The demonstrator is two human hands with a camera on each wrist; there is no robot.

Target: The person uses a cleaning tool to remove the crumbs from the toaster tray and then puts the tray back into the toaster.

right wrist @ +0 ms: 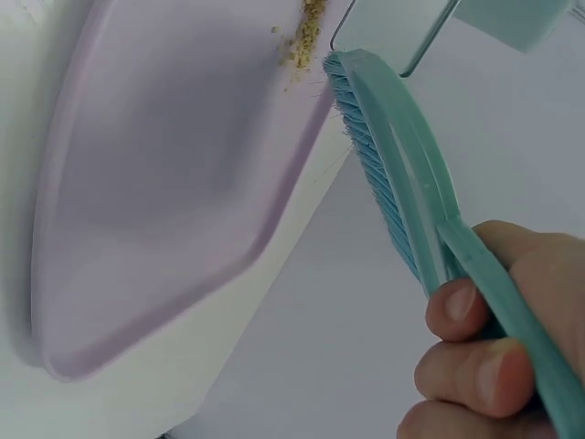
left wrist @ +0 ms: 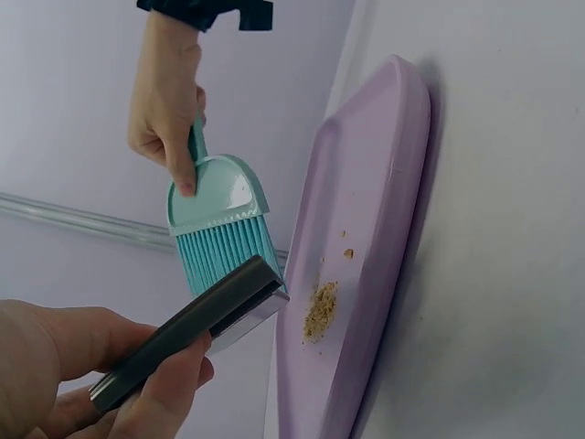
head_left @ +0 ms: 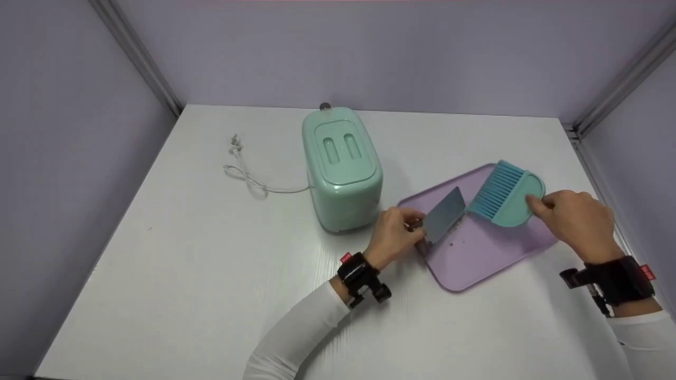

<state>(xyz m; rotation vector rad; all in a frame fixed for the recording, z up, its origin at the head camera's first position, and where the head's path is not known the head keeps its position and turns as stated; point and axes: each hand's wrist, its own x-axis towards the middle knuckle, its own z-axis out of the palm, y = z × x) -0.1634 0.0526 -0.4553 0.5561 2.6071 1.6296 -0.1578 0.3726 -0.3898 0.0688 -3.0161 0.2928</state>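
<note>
My left hand [head_left: 393, 235] grips a bench scraper [head_left: 444, 215] by its dark handle, the metal blade tilted over the left part of a purple tray [head_left: 486, 258]. With my right hand [head_left: 578, 224] I hold a teal hand brush [head_left: 515, 203] by its handle above the tray, bristles pointing left. In the left wrist view the bristles [left wrist: 224, 254] come right up to the scraper's far end. A small pile of yellowish crumbs [left wrist: 320, 311] lies on the tray by the blade, a few bits scattered around it. The right wrist view shows fingers [right wrist: 480, 370] curled round the brush handle.
A mint-green toaster [head_left: 343, 163] with a lid on top stands left of the tray, close to my left hand. Its white cord and plug [head_left: 237, 163] lie to its left on the white table [head_left: 185, 274]. Walls enclose the table's back and sides.
</note>
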